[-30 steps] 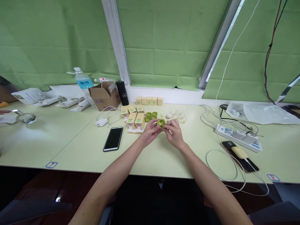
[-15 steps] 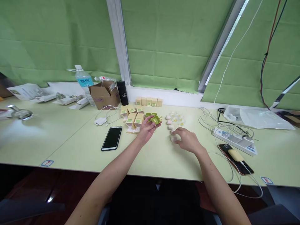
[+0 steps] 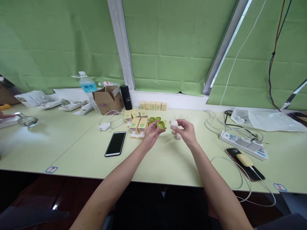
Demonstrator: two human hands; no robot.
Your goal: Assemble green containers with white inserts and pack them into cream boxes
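Note:
In the head view my left hand [image 3: 150, 134] is closed on a small green square cup [image 3: 161, 125], its hollow side facing up. My right hand [image 3: 188, 132] pinches a small whitish rounded piece [image 3: 174, 123] just to the right of the cup, apart from it. Below that hand, another pinkish-white rounded piece [image 3: 178, 136] lies on the table. More green cups [image 3: 152, 119] stand behind my left hand. Opened small tan boxes [image 3: 135, 123] are to its left. Clear rounded pieces [image 3: 179, 117] are mostly hidden behind my right hand.
A row of small tan boxes [image 3: 153, 105] lines the wall. At left are a phone [image 3: 115, 143], a white charger [image 3: 104, 126], a cardboard box [image 3: 107, 101] and a black bottle [image 3: 126, 97]. A power strip [image 3: 243, 144], cables and another phone [image 3: 245, 164] lie right.
My right hand has picked up a whitish rounded piece from the line on the table and brought it up and left, closer to the green cup. My left hand still holds the cup.

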